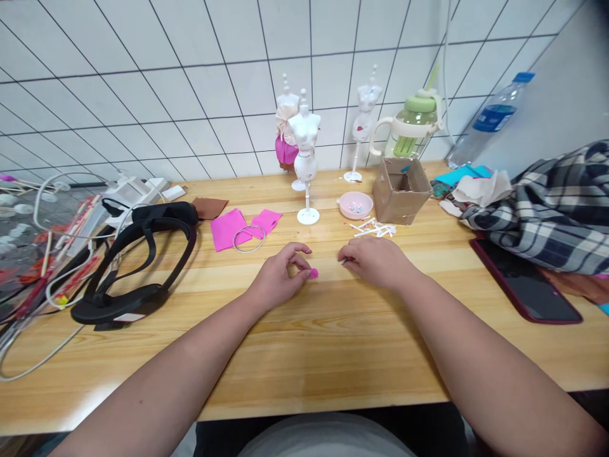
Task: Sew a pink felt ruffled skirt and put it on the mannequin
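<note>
Over the middle of the wooden table (295, 362), my left hand (278, 277) pinches a small bright pink piece (313, 273), perhaps fabric, between thumb and finger. A short way to its right, my right hand (375, 261) has its fingertips closed round a tiny greyish thing, too small to name. The hands are apart. Beyond them stands a white mini dress form (305, 146), bare and upright. Two pink fabric pieces (228, 230) lie left of it, with a thin ring (247, 251) partly over them. Thin white strips (375, 228) lie beyond my right hand.
Right of centre are a pink dish (349, 207) and a cardboard box (399, 200). Two more dress forms stand behind, one wearing a pink skirt (286, 150). A black headset (143, 266) and cables lie left; a phone (526, 279) and plaid cloth (561, 203) lie right.
</note>
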`<act>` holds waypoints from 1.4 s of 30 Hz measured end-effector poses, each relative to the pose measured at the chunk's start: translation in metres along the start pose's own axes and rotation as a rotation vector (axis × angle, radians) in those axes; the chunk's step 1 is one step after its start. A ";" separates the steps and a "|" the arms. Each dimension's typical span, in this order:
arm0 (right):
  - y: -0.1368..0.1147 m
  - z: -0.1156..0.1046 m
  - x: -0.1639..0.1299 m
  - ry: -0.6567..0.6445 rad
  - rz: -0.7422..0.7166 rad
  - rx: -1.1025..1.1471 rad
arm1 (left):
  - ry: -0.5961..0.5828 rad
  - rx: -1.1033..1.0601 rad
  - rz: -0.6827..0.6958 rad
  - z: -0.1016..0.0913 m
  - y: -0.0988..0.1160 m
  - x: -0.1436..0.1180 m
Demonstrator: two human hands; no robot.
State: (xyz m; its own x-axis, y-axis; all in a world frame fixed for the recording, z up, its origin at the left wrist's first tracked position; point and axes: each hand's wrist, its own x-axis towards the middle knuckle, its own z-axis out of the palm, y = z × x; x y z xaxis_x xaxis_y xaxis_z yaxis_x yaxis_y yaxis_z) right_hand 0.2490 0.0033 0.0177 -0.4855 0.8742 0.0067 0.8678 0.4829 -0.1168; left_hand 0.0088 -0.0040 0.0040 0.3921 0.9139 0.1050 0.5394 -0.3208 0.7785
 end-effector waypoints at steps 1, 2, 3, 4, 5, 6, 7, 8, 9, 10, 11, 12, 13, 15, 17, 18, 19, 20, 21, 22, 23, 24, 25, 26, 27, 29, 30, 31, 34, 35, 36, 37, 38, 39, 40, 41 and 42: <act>-0.002 -0.001 0.000 0.003 -0.004 -0.032 | 0.000 -0.004 0.000 0.000 0.000 0.000; -0.004 -0.001 0.000 0.003 -0.006 -0.056 | -0.001 -0.006 -0.001 0.000 0.000 0.000; -0.005 -0.001 0.000 0.003 -0.006 -0.071 | -0.001 -0.004 -0.003 0.000 0.001 0.000; -0.005 0.000 0.001 0.004 -0.004 -0.075 | -0.002 -0.001 -0.004 0.000 0.001 0.000; -0.005 0.002 0.001 0.004 0.003 -0.069 | -0.002 0.000 -0.004 0.000 0.001 0.000; -0.003 0.003 0.002 0.005 0.016 -0.053 | -0.003 -0.002 -0.003 0.000 0.001 0.000; -0.001 0.006 0.003 0.007 0.038 -0.027 | -0.004 -0.007 -0.001 0.000 0.001 0.000; 0.001 0.008 0.004 0.011 0.065 0.011 | -0.005 -0.014 0.001 0.001 0.001 0.000; 0.004 0.010 0.006 0.019 0.095 0.063 | -0.006 -0.020 0.001 0.001 0.001 0.000; 0.005 0.012 0.007 0.030 0.123 0.130 | -0.006 -0.024 -0.001 0.001 0.001 0.000; 0.007 0.014 0.008 0.046 0.144 0.216 | -0.004 -0.029 -0.007 0.001 0.001 0.000; 0.006 0.015 0.009 0.065 0.157 0.319 | -0.001 -0.037 -0.018 0.002 0.000 0.000; 0.004 0.016 0.010 0.084 0.164 0.432 | 0.002 -0.054 -0.034 0.002 0.000 0.001; -0.004 0.016 0.011 0.108 0.168 0.657 | 0.011 -0.110 -0.073 0.003 -0.001 0.002; -0.015 0.016 0.011 0.113 0.154 0.825 | 0.018 -0.178 -0.108 0.005 -0.002 0.003; -0.021 0.017 0.011 0.118 0.132 0.873 | 0.020 -0.208 -0.121 0.005 -0.003 0.003; -0.026 0.017 0.011 0.122 0.111 0.899 | 0.021 -0.231 -0.133 0.005 -0.004 0.004; -0.030 0.017 0.011 0.130 0.095 0.907 | 0.019 -0.250 -0.142 0.005 -0.005 0.004; -0.032 0.018 0.012 0.140 0.089 0.902 | 0.017 -0.265 -0.148 0.006 -0.005 0.004; -0.034 0.019 0.012 0.147 0.092 0.890 | 0.015 -0.276 -0.151 0.006 -0.006 0.004; -0.035 0.020 0.012 0.153 0.099 0.878 | 0.012 -0.284 -0.152 0.006 -0.006 0.005; -0.036 0.022 0.013 0.159 0.105 0.868 | 0.009 -0.291 -0.152 0.006 -0.005 0.005; -0.036 0.023 0.013 0.162 0.107 0.863 | 0.006 -0.297 -0.153 0.006 -0.005 0.005; -0.036 0.024 0.013 0.162 0.105 0.861 | 0.001 -0.305 -0.156 0.006 -0.004 0.005; -0.036 0.025 0.013 0.164 0.099 0.855 | -0.004 -0.315 -0.161 0.006 -0.003 0.005; -0.036 0.027 0.012 0.186 0.077 0.810 | -0.013 -0.346 -0.174 0.006 -0.002 0.005; -0.036 0.027 0.011 0.202 0.054 0.765 | -0.018 -0.365 -0.179 0.006 -0.002 0.005; -0.037 0.027 0.010 0.223 0.026 0.703 | -0.021 -0.384 -0.183 0.006 -0.002 0.005; -0.037 0.025 0.005 0.293 -0.058 0.459 | -0.021 -0.427 -0.193 0.005 -0.003 0.006; -0.038 0.024 0.003 0.310 -0.082 0.379 | -0.019 -0.443 -0.201 0.004 -0.003 0.006; -0.038 0.022 0.002 0.323 -0.104 0.305 | -0.020 -0.463 -0.213 0.003 -0.004 0.006; -0.038 0.020 0.001 0.330 -0.128 0.241 | -0.021 -0.488 -0.227 0.002 -0.004 0.006; -0.038 0.019 0.000 0.331 -0.156 0.184 | -0.022 -0.512 -0.240 0.002 -0.003 0.006; -0.037 0.017 -0.001 0.328 -0.183 0.137 | -0.023 -0.534 -0.249 0.001 -0.003 0.006; -0.037 0.016 -0.002 0.321 -0.209 0.098 | -0.025 -0.550 -0.251 0.000 -0.002 0.006; -0.036 0.014 -0.002 0.310 -0.230 0.067 | -0.029 -0.563 -0.249 -0.001 -0.002 0.006; -0.035 0.013 -0.003 0.296 -0.246 0.044 | -0.034 -0.575 -0.246 -0.002 -0.001 0.006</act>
State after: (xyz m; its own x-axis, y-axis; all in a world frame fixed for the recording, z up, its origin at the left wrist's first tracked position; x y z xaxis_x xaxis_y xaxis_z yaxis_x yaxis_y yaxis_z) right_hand 0.2182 -0.0170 0.0087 -0.6218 0.7123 0.3256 0.7205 0.6832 -0.1186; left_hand 0.0091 0.0020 0.0049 0.3361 0.9325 -0.1323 0.1335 0.0919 0.9868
